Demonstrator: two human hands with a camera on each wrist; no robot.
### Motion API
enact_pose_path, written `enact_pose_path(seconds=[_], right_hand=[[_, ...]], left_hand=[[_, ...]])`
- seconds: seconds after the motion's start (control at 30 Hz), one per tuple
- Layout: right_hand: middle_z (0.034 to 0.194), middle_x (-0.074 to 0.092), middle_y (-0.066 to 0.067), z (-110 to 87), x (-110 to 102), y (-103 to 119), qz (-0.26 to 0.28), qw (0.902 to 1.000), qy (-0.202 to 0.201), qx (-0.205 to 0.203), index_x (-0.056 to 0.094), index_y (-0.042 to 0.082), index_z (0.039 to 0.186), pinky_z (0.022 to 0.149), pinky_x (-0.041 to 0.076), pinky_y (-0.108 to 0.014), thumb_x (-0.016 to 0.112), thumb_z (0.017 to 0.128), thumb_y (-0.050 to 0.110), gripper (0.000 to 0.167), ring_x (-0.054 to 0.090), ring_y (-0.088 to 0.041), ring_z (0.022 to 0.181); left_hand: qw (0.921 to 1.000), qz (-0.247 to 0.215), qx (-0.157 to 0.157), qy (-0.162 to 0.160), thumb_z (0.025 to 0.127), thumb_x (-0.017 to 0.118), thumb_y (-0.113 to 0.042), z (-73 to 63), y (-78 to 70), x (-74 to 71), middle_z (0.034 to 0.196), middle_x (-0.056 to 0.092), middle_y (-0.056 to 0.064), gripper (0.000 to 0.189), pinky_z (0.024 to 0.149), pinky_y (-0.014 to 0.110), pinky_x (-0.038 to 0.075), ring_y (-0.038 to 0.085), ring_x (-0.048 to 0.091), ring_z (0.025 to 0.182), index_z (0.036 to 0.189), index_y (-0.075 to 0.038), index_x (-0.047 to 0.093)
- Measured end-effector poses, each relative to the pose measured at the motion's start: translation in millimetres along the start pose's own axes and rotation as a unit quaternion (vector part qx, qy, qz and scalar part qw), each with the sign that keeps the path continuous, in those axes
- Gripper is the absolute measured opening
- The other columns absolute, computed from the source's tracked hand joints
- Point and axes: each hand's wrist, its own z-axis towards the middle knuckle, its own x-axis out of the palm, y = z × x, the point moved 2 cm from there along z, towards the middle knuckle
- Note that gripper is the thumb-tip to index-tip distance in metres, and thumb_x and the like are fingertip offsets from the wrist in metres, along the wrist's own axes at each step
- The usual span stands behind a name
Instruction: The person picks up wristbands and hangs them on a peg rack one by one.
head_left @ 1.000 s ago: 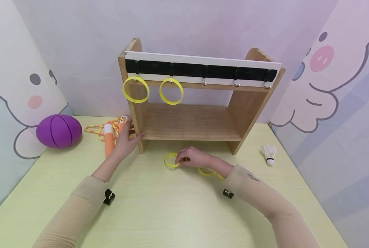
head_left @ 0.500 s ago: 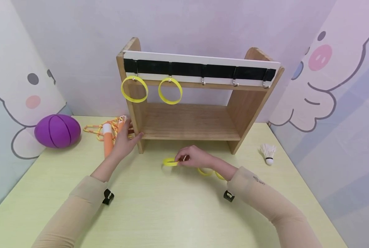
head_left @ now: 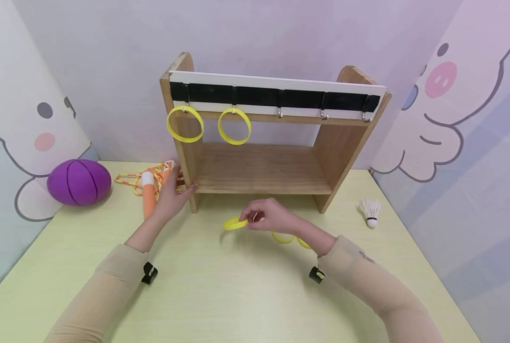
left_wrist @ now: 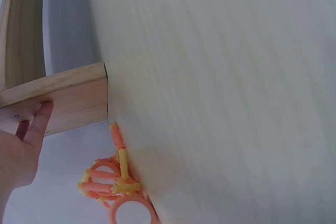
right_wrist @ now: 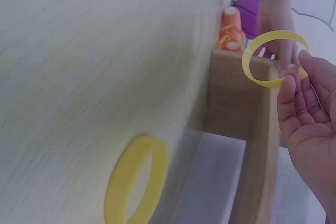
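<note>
My right hand point(head_left: 268, 215) pinches a yellow ring point(head_left: 233, 224) between thumb and fingers, tilted above the table in front of the rack. The right wrist view shows this ring point(right_wrist: 252, 69) at the fingertips. My left hand point(head_left: 169, 196) rests against the left side panel of the wooden rack point(head_left: 261, 169). Its thumb lies at the panel's front edge, and its fingers point(left_wrist: 41, 121) press the outer face. Two yellow rings point(head_left: 185, 125) point(head_left: 234, 126) hang from the two leftmost hooks. Partly hidden by the right forearm, two more rings point(head_left: 283, 239) point(head_left: 303, 244) lie on the table.
Three hooks point(head_left: 324, 114) to the right on the rack's white-and-black rail hold no ring. An orange-handled jump rope point(head_left: 149, 193) lies left of the rack, beside a purple ball point(head_left: 79, 182). A shuttlecock point(head_left: 370, 213) stands at the right. A wall is close behind.
The yellow ring at my right fingertips has risen off the table and tilted, moving slightly left. My left hand has stayed against the rack.
</note>
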Motion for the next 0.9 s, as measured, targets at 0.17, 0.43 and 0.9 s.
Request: enact_pose_path(seconds=[0.17, 0.43, 0.9], right_hand=[[0.091, 0.068, -0.004, -5.7, -5, 13, -0.003, 0.9990, -0.035, -0.029, 0.071, 0.010, 0.097, 0.067, 0.057, -0.023, 0.075, 0.080, 0.012, 0.018, 0.061, -0.008, 0.076], [0.087, 0.068, 0.001, -15.8, -21, 41, -0.020, 0.9905, -0.107, -0.085, 0.071, 0.009, 0.095, 0.058, 0.054, -0.022, 0.075, 0.079, 0.008, 0.017, 0.058, -0.006, 0.070], [0.094, 0.065, -0.008, -35.7, -64, 68, 0.028, 0.9768, -0.190, -0.094, 0.068, 0.003, 0.098, 0.058, 0.057, -0.027, 0.072, 0.079, -0.002, 0.019, 0.057, -0.015, 0.077]], left_hand=[[1.0000, -0.002, 0.008, -0.005, 0.091, 0.063, -0.023, -0.5, 1.5, -0.1, 0.134, 0.042, 0.023, 0.077, 0.081, 0.053, 0.054, 0.041, 0.053, 0.114, 0.151, -0.021, 0.016], [1.0000, -0.002, 0.002, 0.000, 0.091, 0.063, -0.024, 0.1, 0.8, -0.1, 0.138, 0.040, 0.023, 0.077, 0.083, 0.053, 0.053, 0.041, 0.051, 0.116, 0.151, -0.021, 0.015], [1.0000, -0.006, 0.007, -0.003, 0.090, 0.063, -0.022, -0.1, 1.0, -0.3, 0.136, 0.041, 0.023, 0.077, 0.082, 0.053, 0.054, 0.041, 0.052, 0.114, 0.151, -0.022, 0.015]])
